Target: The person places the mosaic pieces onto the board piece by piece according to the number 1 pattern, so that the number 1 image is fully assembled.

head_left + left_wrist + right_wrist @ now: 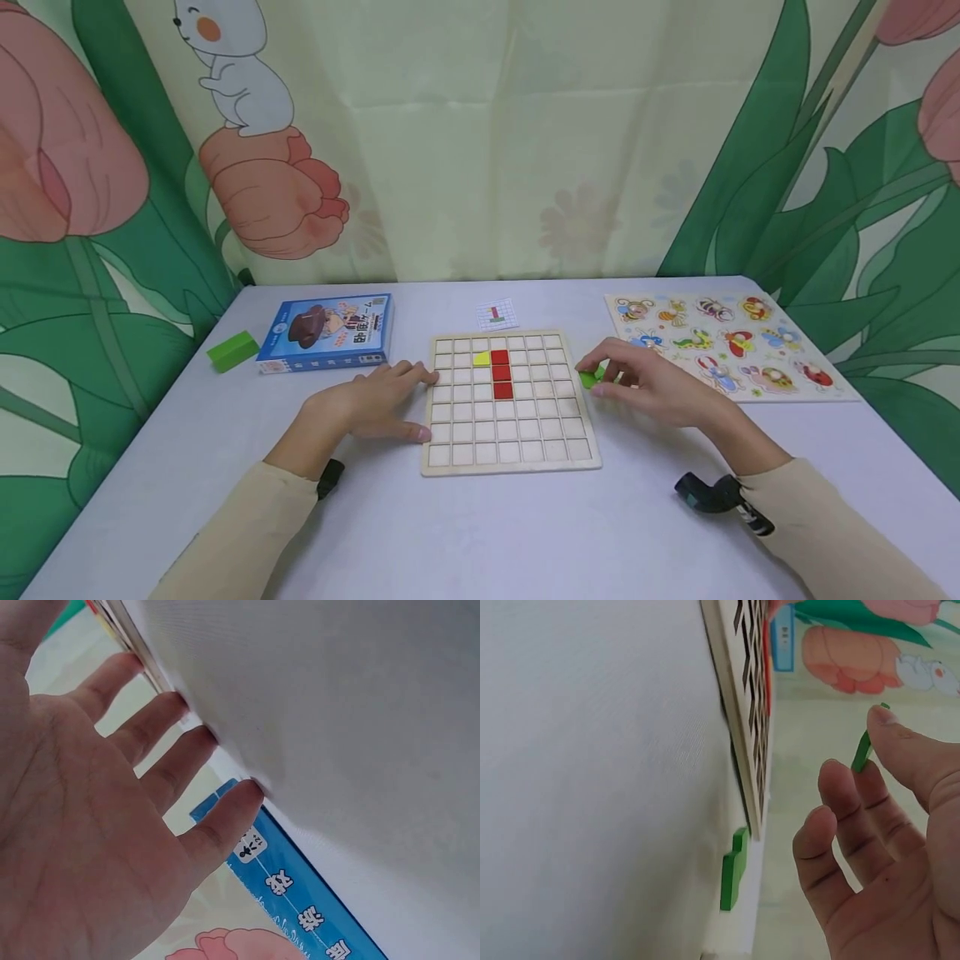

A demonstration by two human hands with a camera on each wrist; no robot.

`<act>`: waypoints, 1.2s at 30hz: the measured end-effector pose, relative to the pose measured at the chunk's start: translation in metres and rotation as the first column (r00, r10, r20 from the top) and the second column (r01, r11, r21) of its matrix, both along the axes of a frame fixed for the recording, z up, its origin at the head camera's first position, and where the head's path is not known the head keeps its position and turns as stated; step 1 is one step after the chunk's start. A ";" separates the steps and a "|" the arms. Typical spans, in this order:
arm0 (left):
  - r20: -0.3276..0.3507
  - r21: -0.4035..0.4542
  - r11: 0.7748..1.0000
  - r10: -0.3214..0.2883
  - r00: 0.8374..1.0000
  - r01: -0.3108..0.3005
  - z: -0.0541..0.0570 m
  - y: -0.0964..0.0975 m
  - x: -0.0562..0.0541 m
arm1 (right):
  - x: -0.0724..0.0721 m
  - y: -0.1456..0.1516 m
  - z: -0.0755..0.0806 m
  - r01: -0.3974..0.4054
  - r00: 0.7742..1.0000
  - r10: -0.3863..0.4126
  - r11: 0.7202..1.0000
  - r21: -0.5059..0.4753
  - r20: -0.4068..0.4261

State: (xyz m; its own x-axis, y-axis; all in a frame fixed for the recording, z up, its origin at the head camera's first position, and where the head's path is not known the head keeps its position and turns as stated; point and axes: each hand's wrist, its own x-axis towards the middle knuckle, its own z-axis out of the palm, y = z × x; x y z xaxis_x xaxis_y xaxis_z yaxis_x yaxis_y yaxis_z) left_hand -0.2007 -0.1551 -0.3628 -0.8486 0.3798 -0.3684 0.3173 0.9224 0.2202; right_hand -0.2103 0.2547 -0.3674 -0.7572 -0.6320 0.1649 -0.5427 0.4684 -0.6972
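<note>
A wooden grid board (pixel 517 465) lies flat on the table, with red squares (pixel 502 374) in one column and a yellow piece (pixel 481 359) beside the top one. At its left edge, my left hand (pixel 378 402) touches the rim with thumb and fingertips, fingers spread. My right hand (pixel 652 383) is just off the board's right side. In the right wrist view, its thumb and finger pinch a thin green piece (pixel 862 752), seen edge-on and raised above the table. Another green piece (pixel 734 871) lies on the table close to the board's edge.
Behind the board lies a small printed grid card (pixel 497 314). A blue box (pixel 326 332) and a green block (pixel 232 352) are at the back left. An insect picture board (pixel 810 385) lies at the right, beyond my right hand.
</note>
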 end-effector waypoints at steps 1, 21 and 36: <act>0.001 -0.001 1.000 -0.001 1.000 0.001 0.000 0.000 -0.001 | 0.000 -0.002 0.000 0.002 1.000 -0.002 1.000 -0.006 0.005; -0.016 0.009 1.000 -0.025 1.000 0.026 -0.001 -0.001 0.000 | -0.009 -0.038 0.006 -0.064 0.996 0.071 0.991 -0.116 0.061; -0.005 -0.005 1.000 -0.022 1.000 0.022 0.002 0.001 0.001 | -0.014 -0.068 0.007 -0.127 0.984 0.145 0.978 -0.168 0.100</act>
